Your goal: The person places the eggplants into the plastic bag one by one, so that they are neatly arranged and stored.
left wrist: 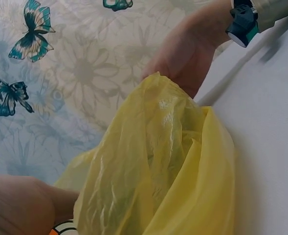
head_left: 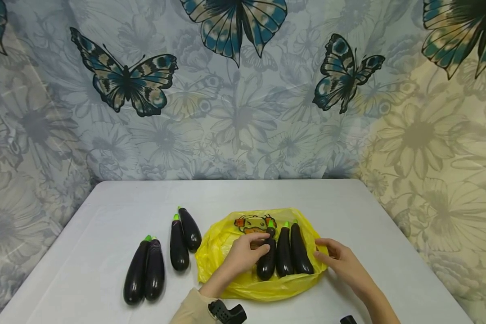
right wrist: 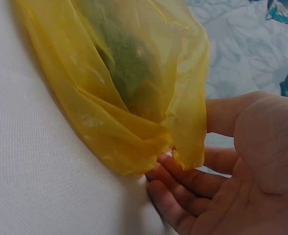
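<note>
A yellow plastic bag (head_left: 216, 243) lies spread open on the table, with a printed cartoon face on it. Three dark eggplants lie side by side in its mouth, green stems pointing away: a left one (head_left: 266, 265), a middle one (head_left: 284, 256) and a right one (head_left: 301, 252). My left hand (head_left: 243, 252) grips the left eggplant near its neck, fingers and thumb at its upper part. At the bag's right edge, my right hand (head_left: 342, 261) pinches the yellow plastic between thumb and fingers. The right wrist view shows that hand (right wrist: 236, 152) at the bag's crumpled rim.
Left of the bag lie two pairs of eggplants: a nearer pair (head_left: 137, 272) and a farther pair (head_left: 179, 249). A small black object (head_left: 348, 319) shows at the bottom edge. The white table (head_left: 146, 198) ends at a butterfly-patterned wall (head_left: 243, 126).
</note>
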The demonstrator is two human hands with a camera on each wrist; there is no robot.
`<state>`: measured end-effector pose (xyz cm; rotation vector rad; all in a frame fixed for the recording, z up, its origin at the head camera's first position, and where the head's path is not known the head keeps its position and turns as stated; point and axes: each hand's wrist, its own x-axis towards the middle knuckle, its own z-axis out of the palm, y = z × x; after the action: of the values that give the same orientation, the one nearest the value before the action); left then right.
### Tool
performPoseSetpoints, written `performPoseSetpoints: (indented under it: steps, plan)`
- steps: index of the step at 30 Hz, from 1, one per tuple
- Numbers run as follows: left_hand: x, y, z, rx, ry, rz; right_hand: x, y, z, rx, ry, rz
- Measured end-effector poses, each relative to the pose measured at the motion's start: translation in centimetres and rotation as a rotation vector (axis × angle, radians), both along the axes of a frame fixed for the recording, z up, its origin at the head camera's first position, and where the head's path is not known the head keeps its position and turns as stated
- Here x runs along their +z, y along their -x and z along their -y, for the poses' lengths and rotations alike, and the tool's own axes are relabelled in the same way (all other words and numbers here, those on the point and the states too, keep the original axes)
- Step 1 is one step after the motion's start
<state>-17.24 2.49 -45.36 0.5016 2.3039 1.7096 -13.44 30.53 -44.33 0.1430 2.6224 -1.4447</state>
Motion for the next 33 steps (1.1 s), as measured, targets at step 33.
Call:
performPoseSetpoints:
  steps: [33]
  plan:
    - [-0.06, 0.14, 0.19, 0.012, -0.021, -0.005, 0.07, -0.01, 0.19, -0.014, -0.011, 0.008]
